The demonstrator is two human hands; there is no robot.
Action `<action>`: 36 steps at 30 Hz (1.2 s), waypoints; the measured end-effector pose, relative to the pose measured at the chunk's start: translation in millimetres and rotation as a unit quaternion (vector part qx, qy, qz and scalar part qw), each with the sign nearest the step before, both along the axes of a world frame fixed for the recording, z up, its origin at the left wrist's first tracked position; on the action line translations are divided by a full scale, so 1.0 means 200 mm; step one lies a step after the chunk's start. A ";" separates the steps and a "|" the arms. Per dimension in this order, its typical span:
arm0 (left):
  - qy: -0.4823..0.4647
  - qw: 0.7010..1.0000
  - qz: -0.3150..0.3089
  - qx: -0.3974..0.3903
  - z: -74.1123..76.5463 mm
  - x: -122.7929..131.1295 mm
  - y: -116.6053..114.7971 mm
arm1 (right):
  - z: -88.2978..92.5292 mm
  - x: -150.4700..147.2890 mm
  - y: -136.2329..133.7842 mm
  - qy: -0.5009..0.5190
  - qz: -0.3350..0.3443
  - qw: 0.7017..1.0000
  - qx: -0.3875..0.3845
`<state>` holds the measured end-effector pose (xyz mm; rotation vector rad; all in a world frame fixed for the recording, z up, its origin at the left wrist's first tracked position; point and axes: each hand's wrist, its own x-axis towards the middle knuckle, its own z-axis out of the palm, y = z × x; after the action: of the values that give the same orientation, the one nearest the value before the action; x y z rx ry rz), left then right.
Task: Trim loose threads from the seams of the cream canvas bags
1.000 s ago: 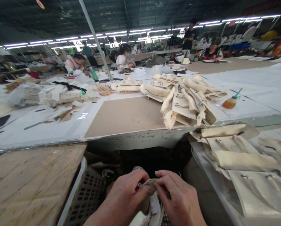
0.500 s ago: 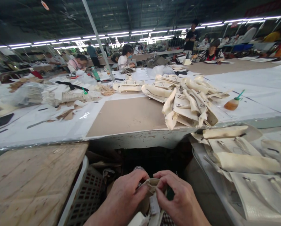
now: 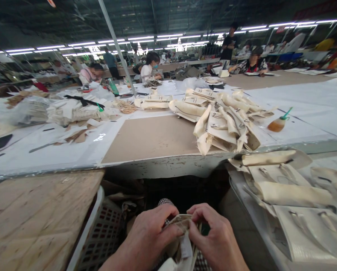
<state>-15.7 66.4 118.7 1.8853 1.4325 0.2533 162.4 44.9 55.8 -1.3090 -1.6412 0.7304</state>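
At the bottom of the view, below the table's edge, my left hand (image 3: 147,239) and my right hand (image 3: 213,237) pinch a small cream fabric piece (image 3: 182,224) between them. Both hands have their fingers closed on its top edge, thumbs nearly touching. A white tag (image 3: 185,249) hangs from the piece between my wrists. Checked cloth shows under my hands. On the table straight ahead lies a bare brown board (image 3: 151,137), and to its right a heap of cream fabric pieces (image 3: 225,126).
More cream pieces (image 3: 287,188) are stacked on a surface at my right. A wooden board (image 3: 35,214) and a white plastic crate (image 3: 97,233) sit at my left. An amber glue bottle (image 3: 277,123) stands on the table. Several people work at far tables.
My fingers have shifted slightly on the fabric piece, and the right hand's fingers have curled in closer. The view has barely moved.
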 end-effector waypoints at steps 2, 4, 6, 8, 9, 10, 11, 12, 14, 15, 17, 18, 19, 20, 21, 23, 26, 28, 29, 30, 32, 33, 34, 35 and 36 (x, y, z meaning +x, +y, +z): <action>-0.002 1.000 0.005 -0.003 0.00 0.00 0.00 | 0.00 0.00 0.00 0.020 -0.004 1.000 -0.007; 0.002 1.000 0.006 -0.002 -0.01 0.00 0.01 | -0.01 0.00 0.00 0.036 -0.005 0.999 -0.017; 0.006 1.000 0.003 -0.001 -0.02 -0.01 0.01 | -0.01 0.00 0.00 0.045 -0.001 0.999 -0.023; 0.007 1.000 -0.004 0.002 -0.02 -0.01 0.01 | -0.01 0.01 0.01 0.047 0.004 0.999 -0.021; 0.007 1.000 -0.006 0.004 -0.01 -0.01 0.01 | -0.01 0.01 0.01 0.046 0.006 0.999 -0.019; 0.009 1.000 -0.007 0.003 -0.01 -0.01 0.01 | 0.00 0.01 0.01 0.041 0.012 0.999 -0.018; 0.010 1.000 -0.007 -0.001 0.00 -0.01 0.01 | 0.00 0.01 0.01 0.035 0.017 0.999 -0.020; 0.012 1.000 -0.006 -0.008 0.02 -0.01 0.01 | 0.00 0.02 0.01 0.029 0.018 0.999 -0.022; 0.019 0.999 -0.008 -0.028 0.05 -0.01 -0.01 | 0.00 0.02 0.01 0.024 0.013 0.999 -0.028; 0.024 0.999 -0.011 -0.036 0.06 -0.02 -0.02 | -0.01 0.03 0.01 0.025 0.009 0.999 -0.032; 0.043 0.998 -0.015 -0.047 0.07 -0.05 -0.05 | -0.01 0.04 0.01 0.024 0.004 0.999 -0.043; 0.054 0.997 -0.013 -0.052 0.07 -0.07 -0.08 | -0.02 0.05 0.01 0.017 0.007 0.999 -0.049; 0.065 0.996 -0.001 -0.057 0.06 -0.09 -0.11 | -0.03 0.06 0.01 0.008 0.011 0.998 -0.054; 0.073 0.995 0.020 -0.061 0.05 -0.12 -0.14 | -0.03 0.07 0.01 -0.001 0.014 0.998 -0.057; 0.077 0.994 0.045 -0.067 0.04 -0.13 -0.18 | -0.03 0.07 0.00 -0.009 0.017 0.998 -0.057; 0.073 0.989 0.098 -0.078 0.02 -0.16 -0.26 | -0.04 0.07 0.00 -0.016 0.020 0.998 -0.056; 0.052 0.983 0.154 -0.085 0.00 -0.17 -0.37 | -0.02 0.05 -0.03 -0.017 0.013 0.998 -0.058; 0.043 0.979 0.189 -0.065 0.00 -0.15 -0.43 | -0.01 0.04 -0.05 -0.016 -0.005 0.997 -0.073; 0.043 0.977 0.206 -0.046 0.00 -0.15 -0.46 | -0.01 0.04 -0.06 -0.016 -0.015 0.996 -0.083; 0.042 0.974 0.221 -0.024 0.00 -0.15 -0.49 | 0.00 0.04 -0.07 -0.016 -0.023 0.995 -0.094; 0.041 0.969 0.242 0.026 -0.02 -0.15 -0.53 | 0.00 0.04 -0.08 -0.019 -0.029 0.993 -0.113; 0.036 0.968 0.244 0.049 -0.03 -0.16 -0.55 | 0.00 0.04 -0.09 -0.020 -0.030 0.992 -0.121; 0.027 0.967 0.243 0.068 -0.04 -0.16 -0.57 | 0.00 0.04 -0.09 -0.021 -0.031 0.991 -0.127; 0.018 0.966 0.242 0.085 -0.05 -0.17 -0.59 | 0.00 0.04 -0.09 -0.022 -0.033 0.990 -0.132; 0.010 0.965 0.243 0.100 -0.07 -0.17 -0.60 | -0.01 0.04 -0.09 -0.023 -0.036 0.990 -0.137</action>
<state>-50.2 -53.3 104.6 1.6611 1.9319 0.6370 171.3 26.7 54.1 -1.5801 -1.5617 0.9111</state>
